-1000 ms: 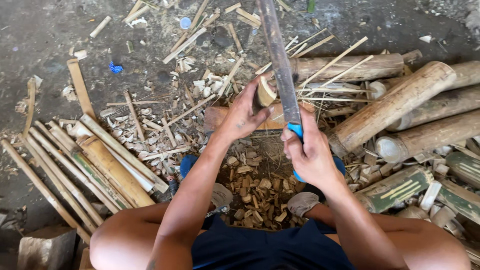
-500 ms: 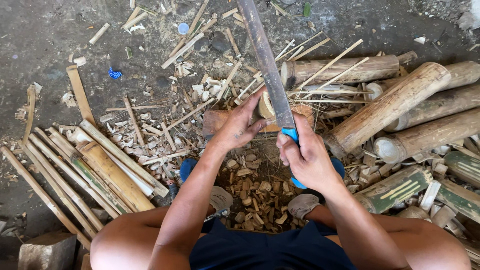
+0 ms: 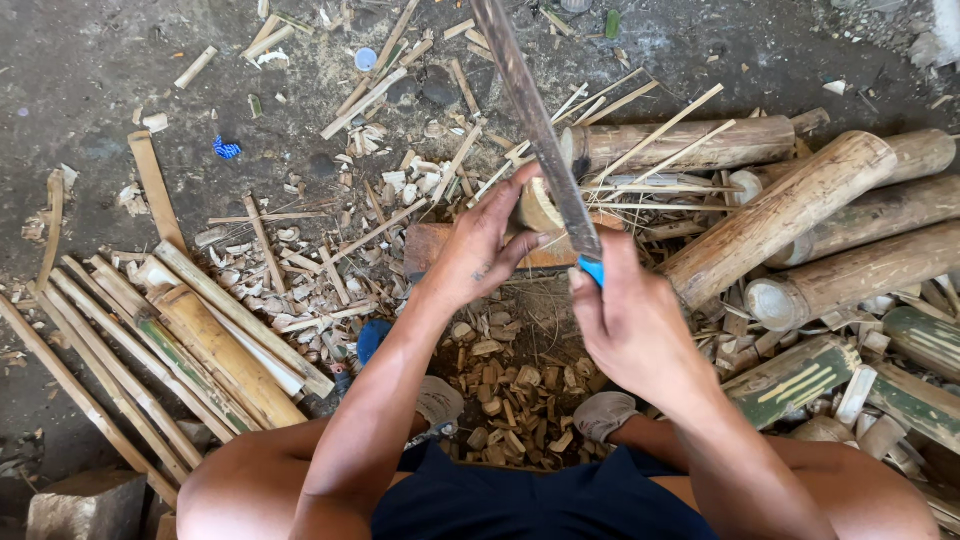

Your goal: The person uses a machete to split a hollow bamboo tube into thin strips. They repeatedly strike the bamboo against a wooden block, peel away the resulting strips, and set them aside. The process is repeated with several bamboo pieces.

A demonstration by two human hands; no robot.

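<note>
A short bamboo piece (image 3: 538, 210) stands on a reddish wooden block (image 3: 440, 246), cut end up, near the middle of the floor (image 3: 90, 90). We see the left hand (image 3: 480, 250) closed around its near side, steadying it. The right hand (image 3: 632, 325) grips the blue handle of a long blade (image 3: 535, 120), whose long axis runs from that hand up and away to the left, crossing just over the piece's top; the right hand lies to the piece's lower right. We count one blade, one block, about five thick bamboo logs (image 3: 780, 215) to the right, and a bundle of split slats (image 3: 190, 340) to the left.
</note>
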